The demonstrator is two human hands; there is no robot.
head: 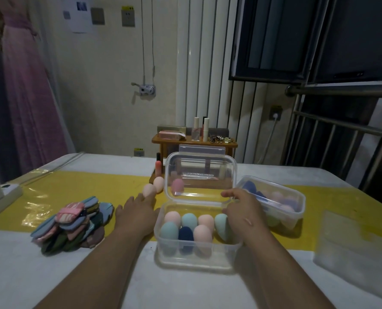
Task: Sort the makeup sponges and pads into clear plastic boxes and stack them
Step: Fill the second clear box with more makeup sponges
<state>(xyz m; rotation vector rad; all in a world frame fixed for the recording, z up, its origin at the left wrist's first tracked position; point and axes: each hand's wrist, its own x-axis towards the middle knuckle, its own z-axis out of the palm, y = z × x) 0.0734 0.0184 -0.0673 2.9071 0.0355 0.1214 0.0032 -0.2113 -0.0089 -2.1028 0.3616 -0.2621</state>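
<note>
Clear box (pixel 196 253): egg-shaped sponges (pixel 202 234); left hand (pixel 138 216) spread flat, right hand (pixel 244 211) loosely apart.

Before us on the white table (pixel 51 275) stands an open clear plastic box (pixel 197 253) with egg-shaped sponges (pixel 202 234) in it. Left lies a heap of flat fabric pads (pixel 74 221); right, a second sponge-filled clear box (pixel 274 206); behind, a small wooden shelf (pixel 194 143).
</note>
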